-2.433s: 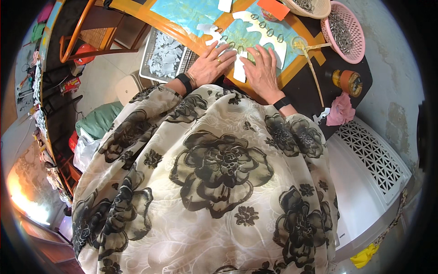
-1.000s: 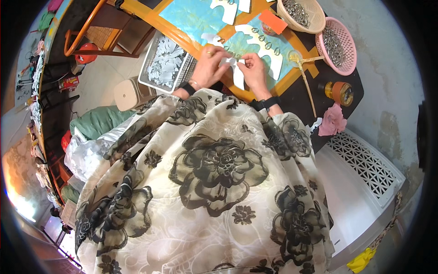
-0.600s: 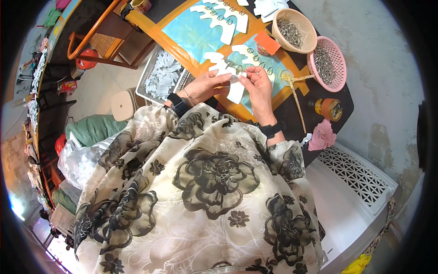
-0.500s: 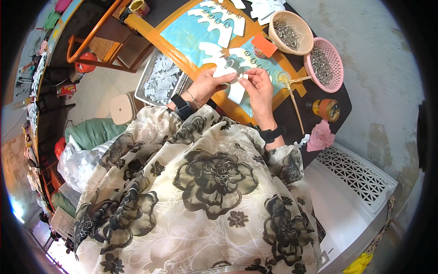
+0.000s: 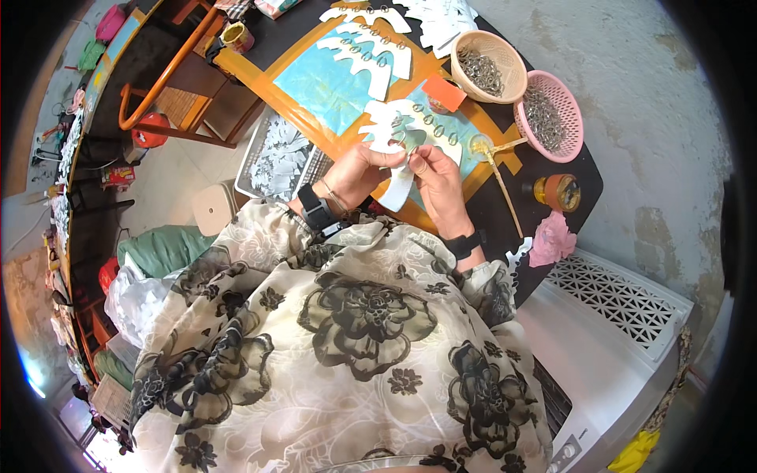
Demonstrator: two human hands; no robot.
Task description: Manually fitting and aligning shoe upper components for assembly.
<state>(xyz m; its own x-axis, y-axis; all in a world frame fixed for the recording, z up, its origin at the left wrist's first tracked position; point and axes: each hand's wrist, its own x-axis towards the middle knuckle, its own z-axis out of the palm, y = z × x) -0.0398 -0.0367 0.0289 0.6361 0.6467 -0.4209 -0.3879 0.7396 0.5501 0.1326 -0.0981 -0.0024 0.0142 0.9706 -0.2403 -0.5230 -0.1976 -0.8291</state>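
My left hand (image 5: 359, 169) and my right hand (image 5: 436, 175) are raised together over the near edge of the blue work mat (image 5: 331, 83). Both pinch a white cut-out piece (image 5: 398, 185) between them, its lower end hanging down between my wrists. Just beyond my fingers lies a larger white cut-out (image 5: 386, 130) with a row of small metal rings on it. A black band sits on each wrist.
A beige bowl (image 5: 487, 67) and a pink basket (image 5: 546, 114) of metal rings stand at the right. A glue stick (image 5: 501, 185), an orange jar (image 5: 557, 191) and a pink rag (image 5: 550, 239) lie nearby. A tray of white cut-outs (image 5: 277, 158) sits left, beside a stool (image 5: 211, 209).
My head has tilted, so the table appears lower and nearer. My hands have lifted off the mat and now hold the white piece up between them.
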